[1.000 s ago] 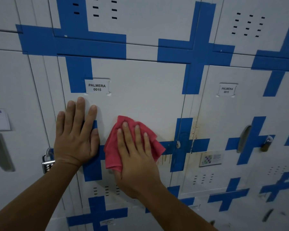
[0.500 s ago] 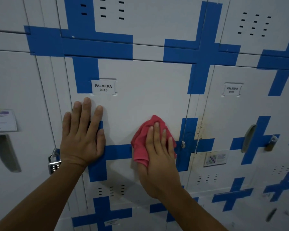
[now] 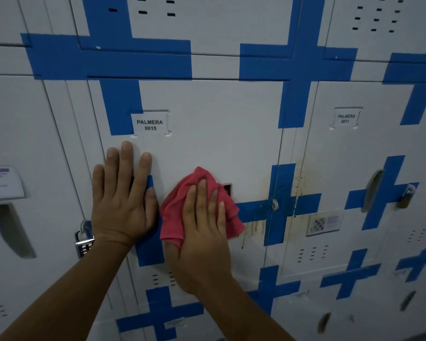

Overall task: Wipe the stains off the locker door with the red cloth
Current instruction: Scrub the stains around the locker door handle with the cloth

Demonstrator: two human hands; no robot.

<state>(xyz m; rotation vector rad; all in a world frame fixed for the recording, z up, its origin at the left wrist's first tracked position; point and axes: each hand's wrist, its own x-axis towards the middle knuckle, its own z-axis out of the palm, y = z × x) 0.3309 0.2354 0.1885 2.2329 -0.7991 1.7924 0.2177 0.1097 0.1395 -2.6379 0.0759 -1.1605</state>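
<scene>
The locker door (image 3: 207, 134) labelled PALMERA 0015 fills the middle of the view. The left hand (image 3: 123, 198) lies flat and open on it, grasping nothing, where it was a second ago. The right hand (image 3: 202, 232), fingers spread, presses the red cloth (image 3: 182, 205) against the door and has swept back leftward, just beside the left hand. That uncovers brownish drip stains (image 3: 252, 230) under the blue cross (seemingly not gone), so another pass rightward looks needed.
</scene>
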